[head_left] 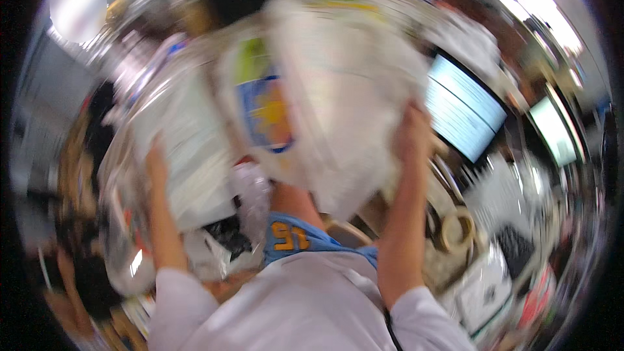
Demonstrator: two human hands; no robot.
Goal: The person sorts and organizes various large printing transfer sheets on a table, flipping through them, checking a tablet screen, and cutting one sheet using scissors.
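Motion blurs the whole view. My right hand [414, 131] is closed on the right edge of a large white plastic bag [348, 110], which is held up in front of me. On the bag's left part is a blue, yellow and green print. To the left, my left hand [156, 161] grips the left edge of a flat white plastic packet [190, 156], its thumb lying over the front. The fingers behind both things are hidden. Between my arms, below the bag, is a crumpled clear plastic wrap [251, 188].
A lit monitor [465, 107] stands right of my right hand, with a second screen [554, 129] beyond it. A tape roll [457, 231] lies near my right forearm. Clear plastic [122, 247] bulges beside my left forearm. Someone's bare arm [73, 289] appears at lower left.
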